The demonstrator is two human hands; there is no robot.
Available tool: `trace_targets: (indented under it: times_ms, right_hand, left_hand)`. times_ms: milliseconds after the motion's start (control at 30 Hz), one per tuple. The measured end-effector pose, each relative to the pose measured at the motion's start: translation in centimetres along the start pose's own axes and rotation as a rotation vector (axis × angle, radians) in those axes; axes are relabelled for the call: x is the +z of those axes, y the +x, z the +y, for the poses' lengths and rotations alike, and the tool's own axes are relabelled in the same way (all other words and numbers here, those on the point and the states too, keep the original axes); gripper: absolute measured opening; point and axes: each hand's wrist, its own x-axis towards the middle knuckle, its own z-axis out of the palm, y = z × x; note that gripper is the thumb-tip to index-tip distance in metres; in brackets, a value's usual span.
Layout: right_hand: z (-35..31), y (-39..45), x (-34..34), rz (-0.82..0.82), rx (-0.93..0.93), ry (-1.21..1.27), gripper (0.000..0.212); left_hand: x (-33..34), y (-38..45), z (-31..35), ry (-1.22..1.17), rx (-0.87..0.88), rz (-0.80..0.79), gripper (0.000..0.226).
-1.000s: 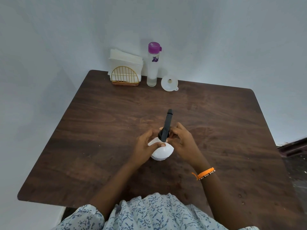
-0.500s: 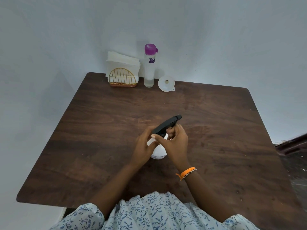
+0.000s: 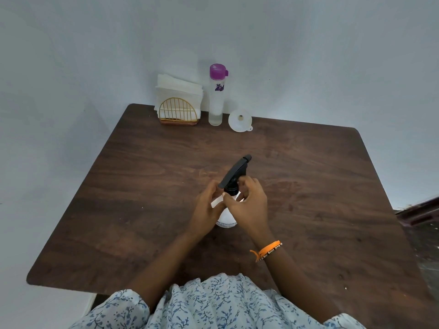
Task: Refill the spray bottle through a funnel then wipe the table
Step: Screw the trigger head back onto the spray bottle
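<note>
**Gripping the spray bottle at mid-worktop, both hands engaged**

Nearest the camera, a blue-patterned white garment (image 3: 213, 302) fills the lower edge, with both forearms reaching forward over the dark wooden worktop (image 3: 133, 210). An orange wristband (image 3: 266, 251) sits on the right wrist.

At the centre of the worktop stands the spray bottle (image 3: 226, 219), upright, its white body largely hidden between the two hands. The left hand (image 3: 209, 210) holds the body from the left side, its fingers curled round it. The right hand (image 3: 249, 205) is at the neck of the bottle: thumb and fingers (image 3: 247, 182) are curled round the black collar just below the trigger head (image 3: 236, 170). The trigger head is seated on the bottle, its nozzle pointing away and to the right.

Further off, along the far edge of the worktop against the pale wall (image 3: 308, 55), three items stand in a row. To the left, a gold wire holder (image 3: 178, 112) carries a stack of white napkins (image 3: 178, 87). Just beside it on the right stands a tall clear bottle (image 3: 216, 100) with a purple cap, closed and upright. Right of that, a white funnel (image 3: 240, 120) lies on the worktop, apart from the clear bottle and well apart from the spray bottle.
</note>
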Motion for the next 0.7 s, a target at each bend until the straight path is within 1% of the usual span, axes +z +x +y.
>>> trace_targets:
  times_ms: [67, 200, 267, 333, 400, 467, 567, 633, 700]
  right_hand:
    - [-0.4, 0.4, 0.1, -0.007, 0.011, -0.025, 0.023]
    - [-0.6, 0.6, 0.0, 0.043, 0.011, -0.01, 0.026]
    - [-0.6, 0.7, -0.2, 0.03, 0.008, -0.024, 0.023]
    - [-0.5, 0.8, -0.6, 0.003, 0.007, -0.053, 0.018]
    - [-0.4, 1.0, -1.3, -0.056, 0.023, -0.043, 0.019]
    - [-0.3, 1.2, -2.1, -0.182, 0.049, -0.021, 0.025]
    - [-0.2, 1.8, -3.2, -0.348, 0.053, -0.035, 0.031]
    - [-0.4, 2.1, -3.3, -0.373, 0.086, -0.04, 0.03]
    - [-0.9, 2.2, -2.9, -0.321, 0.113, -0.045, 0.028]
  left_hand:
    - [0.0, -0.1, -0.1, -0.026, -0.009, 0.002, 0.023]
    - [-0.1, 0.0, -0.3, -0.04, -0.01, -0.006, 0.026]
    - [-0.1, 0.0, -0.3, -0.034, -0.001, -0.013, 0.027]
    - [-0.2, 0.1, -0.4, -0.011, 0.004, -0.018, 0.021]
    - [-0.3, 0.1, -0.3, 0.007, -0.015, -0.008, 0.024]
    - [-0.2, 0.3, -0.4, 0.007, -0.042, -0.004, 0.025]
    - [-0.2, 0.3, -0.8, 0.023, -0.033, -0.005, 0.024]
    - [-0.3, 0.3, -0.9, 0.026, -0.047, -0.004, 0.029]
    - [-0.3, 0.3, -1.2, 0.032, -0.057, 0.012, 0.031]
